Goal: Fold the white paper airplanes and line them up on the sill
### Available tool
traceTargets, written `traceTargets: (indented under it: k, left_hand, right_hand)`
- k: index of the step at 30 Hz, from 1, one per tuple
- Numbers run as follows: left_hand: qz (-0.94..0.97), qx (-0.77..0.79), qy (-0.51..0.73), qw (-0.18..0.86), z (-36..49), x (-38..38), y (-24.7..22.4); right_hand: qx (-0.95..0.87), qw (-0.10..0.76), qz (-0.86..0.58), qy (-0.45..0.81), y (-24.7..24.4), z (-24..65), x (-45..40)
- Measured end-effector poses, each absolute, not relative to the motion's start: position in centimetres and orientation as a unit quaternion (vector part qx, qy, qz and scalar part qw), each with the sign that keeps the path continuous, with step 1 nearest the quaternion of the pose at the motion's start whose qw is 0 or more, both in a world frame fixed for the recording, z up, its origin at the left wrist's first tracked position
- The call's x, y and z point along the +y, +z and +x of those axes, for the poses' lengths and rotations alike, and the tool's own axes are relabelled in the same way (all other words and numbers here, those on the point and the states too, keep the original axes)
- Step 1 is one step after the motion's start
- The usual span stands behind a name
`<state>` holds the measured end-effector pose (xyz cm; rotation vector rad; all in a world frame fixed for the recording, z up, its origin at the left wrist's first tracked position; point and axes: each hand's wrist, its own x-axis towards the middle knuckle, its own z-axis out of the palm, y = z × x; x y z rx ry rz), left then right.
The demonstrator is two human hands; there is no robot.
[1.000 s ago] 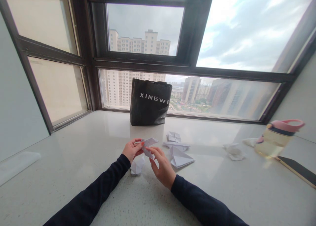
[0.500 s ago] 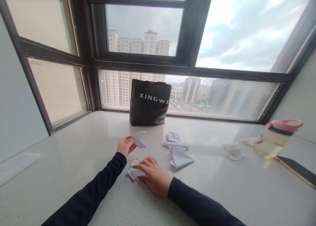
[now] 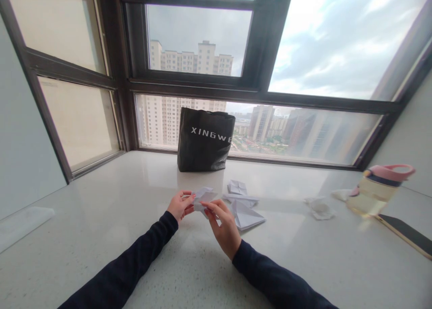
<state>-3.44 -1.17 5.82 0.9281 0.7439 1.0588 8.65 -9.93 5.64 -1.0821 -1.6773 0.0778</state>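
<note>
Between my two hands, above the counter, is white folded paper (image 3: 205, 193) with pointed flaps. My left hand (image 3: 179, 206) pinches its left side between thumb and fingers. From the right, my right hand (image 3: 224, 223) grips a folded paper piece with thumb and fingertips, right against the left hand's piece. Where one piece ends and the other begins is hard to make out. Just beyond my right hand lie a triangular folded paper (image 3: 249, 217), a long narrow folded paper (image 3: 241, 199) and a small square folded paper (image 3: 237, 187).
A black bag (image 3: 205, 140) stands by the window. On the right are a crumpled white paper (image 3: 320, 208), a pink-lidded bottle (image 3: 376, 192) and a phone (image 3: 407, 234). At far left lies a pale flat object (image 3: 27, 228). The pale counter (image 3: 101, 219) spans the foreground.
My right hand has picked up the folded paper from the counter and moved it up to the piece in my left hand. My left hand has shifted slightly right.
</note>
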Motion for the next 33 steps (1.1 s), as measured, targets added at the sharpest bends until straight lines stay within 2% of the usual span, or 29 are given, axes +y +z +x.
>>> traceTargets:
  k: [16, 33]
  left_hand:
    - [0.419, 0.25, 0.436, 0.756, -3.33, -2.0, 5.78]
    - [0.448, 0.258, 0.447, 0.731, -2.94, -2.15, 5.52]
  right_hand:
    - [-0.692, 0.532, -0.488, 0.01, 5.14, 9.27, -9.3]
    - [-0.705, 0.502, -0.5, -0.003, 4.89, 9.23, -9.13]
